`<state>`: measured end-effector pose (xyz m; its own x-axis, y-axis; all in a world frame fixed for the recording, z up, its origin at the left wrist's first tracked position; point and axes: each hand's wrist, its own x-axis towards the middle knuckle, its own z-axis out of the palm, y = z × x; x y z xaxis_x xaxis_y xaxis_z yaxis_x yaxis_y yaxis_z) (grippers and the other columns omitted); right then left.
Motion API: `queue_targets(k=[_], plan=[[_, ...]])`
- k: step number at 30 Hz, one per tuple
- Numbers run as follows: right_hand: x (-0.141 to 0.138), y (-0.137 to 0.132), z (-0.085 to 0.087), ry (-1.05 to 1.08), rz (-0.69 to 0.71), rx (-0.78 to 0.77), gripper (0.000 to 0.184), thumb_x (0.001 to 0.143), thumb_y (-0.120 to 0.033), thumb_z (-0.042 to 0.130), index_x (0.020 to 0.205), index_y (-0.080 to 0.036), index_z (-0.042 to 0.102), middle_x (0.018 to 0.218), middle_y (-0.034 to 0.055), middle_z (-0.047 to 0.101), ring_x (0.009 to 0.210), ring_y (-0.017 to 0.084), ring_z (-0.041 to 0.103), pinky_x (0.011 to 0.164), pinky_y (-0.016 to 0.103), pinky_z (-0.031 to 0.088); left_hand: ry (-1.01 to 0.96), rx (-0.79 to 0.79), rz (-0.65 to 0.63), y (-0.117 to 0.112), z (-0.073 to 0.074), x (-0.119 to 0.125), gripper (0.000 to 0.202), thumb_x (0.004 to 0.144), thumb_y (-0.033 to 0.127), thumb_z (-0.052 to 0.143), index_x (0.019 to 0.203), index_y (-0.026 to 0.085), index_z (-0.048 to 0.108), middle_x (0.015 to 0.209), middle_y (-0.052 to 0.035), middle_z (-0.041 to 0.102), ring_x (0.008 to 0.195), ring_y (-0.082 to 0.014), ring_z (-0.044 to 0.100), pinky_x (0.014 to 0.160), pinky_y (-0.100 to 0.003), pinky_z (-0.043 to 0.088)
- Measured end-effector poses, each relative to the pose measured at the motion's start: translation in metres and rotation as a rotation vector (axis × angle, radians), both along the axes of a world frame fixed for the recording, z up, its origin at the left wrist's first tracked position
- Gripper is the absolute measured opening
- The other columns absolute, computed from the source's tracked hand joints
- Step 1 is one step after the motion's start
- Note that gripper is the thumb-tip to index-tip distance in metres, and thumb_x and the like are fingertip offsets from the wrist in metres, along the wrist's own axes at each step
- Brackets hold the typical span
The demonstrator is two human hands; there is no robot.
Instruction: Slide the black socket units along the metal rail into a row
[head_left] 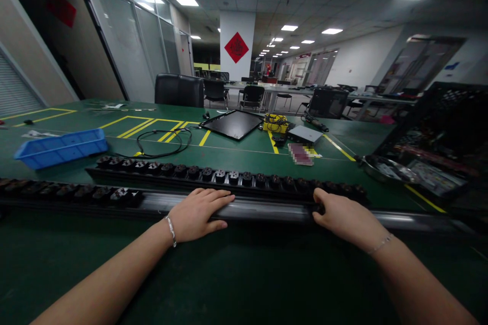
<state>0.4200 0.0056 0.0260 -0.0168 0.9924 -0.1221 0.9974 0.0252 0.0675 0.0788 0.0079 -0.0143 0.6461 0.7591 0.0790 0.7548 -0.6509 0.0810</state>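
Observation:
A long grey metal rail (267, 209) lies across the green table (236, 274) in front of me. My left hand (198, 213) rests flat on it, fingers stretched out to the right, thumb under the near edge. My right hand (341, 216) curls over the rail's near edge, its fingers wrapped round it. Just behind the rail runs a long black socket strip (229, 176) with several outlets. A second strip (72, 193) lies at the left, partly on the rail.
A blue plastic bin (61, 147) sits at the left. A black cable (163, 142), a dark flat panel (233, 123), a yellow box (275, 123) and a grey device (305, 134) lie further back. A metal bowl (387, 170) and black crate (442, 132) stand right.

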Motion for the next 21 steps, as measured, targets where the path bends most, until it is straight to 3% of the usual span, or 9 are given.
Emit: queue_targets(k=[4,14,21], plan=[[0.017,0.004,-0.002,-0.045,-0.014,0.026,0.017,0.073,-0.029,0.054,0.088,-0.021,0.054,0.089,0.0047,0.057,0.073,0.018,0.057,0.057,0.026,0.031,0.003,-0.004,-0.004,0.0,0.0,0.0,0.058,0.085,0.054,0.044,0.137,0.033,0.032,0.142,-0.002,0.042,0.122,-0.022,0.044,0.098,-0.039,0.033],[0.093,0.024,-0.001,0.046,-0.222,-0.145,0.012,0.069,-0.017,0.055,0.081,-0.019,0.055,0.077,0.0053,0.059,0.064,0.014,0.054,0.057,0.027,0.028,-0.014,0.002,-0.01,0.001,-0.002,-0.001,0.058,0.084,0.054,0.045,0.137,0.034,0.032,0.142,-0.0013,0.042,0.122,-0.0216,0.044,0.1,-0.039,0.03],[0.14,0.03,-0.005,0.105,-0.381,-0.081,0.012,0.064,-0.009,0.058,0.071,-0.019,0.055,0.066,0.006,0.06,0.054,0.015,0.054,0.052,0.027,0.03,0.002,-0.003,-0.001,0.001,-0.001,-0.001,0.057,0.084,0.052,0.046,0.137,0.034,0.033,0.142,-0.0007,0.042,0.123,-0.0209,0.044,0.1,-0.039,0.03]])
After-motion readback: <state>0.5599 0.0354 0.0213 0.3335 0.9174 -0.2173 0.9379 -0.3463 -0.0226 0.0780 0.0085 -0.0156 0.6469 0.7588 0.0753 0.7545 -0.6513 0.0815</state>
